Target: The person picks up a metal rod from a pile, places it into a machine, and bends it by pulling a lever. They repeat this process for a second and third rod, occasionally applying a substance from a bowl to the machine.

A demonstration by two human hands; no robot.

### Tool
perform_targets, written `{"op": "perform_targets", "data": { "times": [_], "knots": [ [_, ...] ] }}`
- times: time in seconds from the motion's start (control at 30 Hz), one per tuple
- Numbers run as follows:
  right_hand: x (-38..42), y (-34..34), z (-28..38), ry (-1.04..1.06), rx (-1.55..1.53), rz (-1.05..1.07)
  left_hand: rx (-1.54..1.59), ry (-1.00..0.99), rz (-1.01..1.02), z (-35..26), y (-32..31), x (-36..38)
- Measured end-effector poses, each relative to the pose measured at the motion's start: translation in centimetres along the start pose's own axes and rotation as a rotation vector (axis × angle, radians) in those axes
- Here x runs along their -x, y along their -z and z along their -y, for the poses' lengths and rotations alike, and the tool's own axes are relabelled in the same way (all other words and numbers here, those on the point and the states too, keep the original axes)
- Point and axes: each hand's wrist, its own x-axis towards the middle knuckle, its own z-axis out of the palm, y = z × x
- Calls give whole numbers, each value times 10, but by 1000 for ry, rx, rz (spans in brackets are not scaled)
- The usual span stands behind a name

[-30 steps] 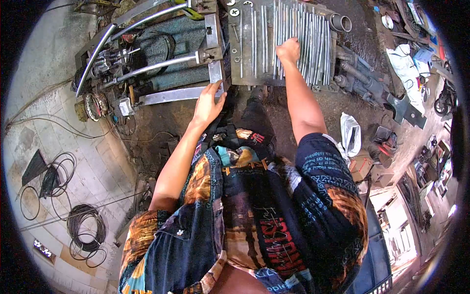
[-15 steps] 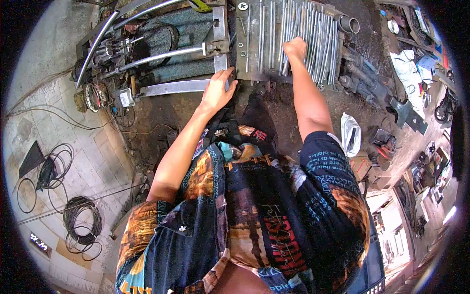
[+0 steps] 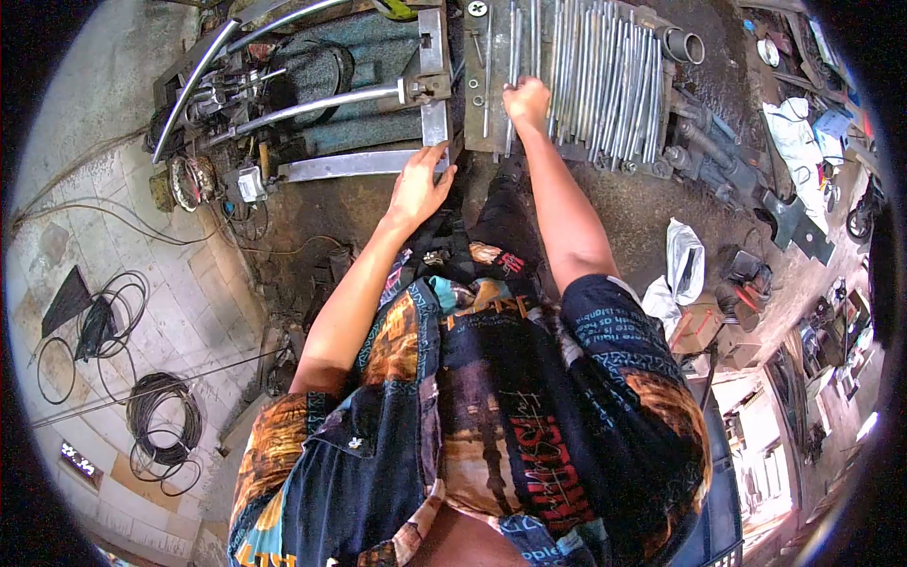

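Counter (image 3: 482, 132): I see a metal plate up top, carrying everything.
Rods (image 3: 614, 85): long steel rods lie side by side across the plate's right part.
Flat bar (image 3: 350, 165): just left of the plate.
Right hand (image 3: 527, 102): my grip is closed around one rod (image 3: 515, 47) near the row's left edge.
Left hand (image 3: 419, 184): fingers spread wide, resting on the flat bar's end.

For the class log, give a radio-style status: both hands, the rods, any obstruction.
Left hand flat on machine frame edge. Right hand fisted on one rod among the steel rods. Nothing blocking either hand.
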Motion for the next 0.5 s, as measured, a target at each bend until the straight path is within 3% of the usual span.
{"op": "perform_targets", "data": {
  "times": [0.4,0.5],
  "knots": [
    [-2,-46,-17,122,3,92,7,22,6,8,4,6],
    [1,-34,-20,101,-43,-64,7,23,8,10,4,5]
  ]
}}
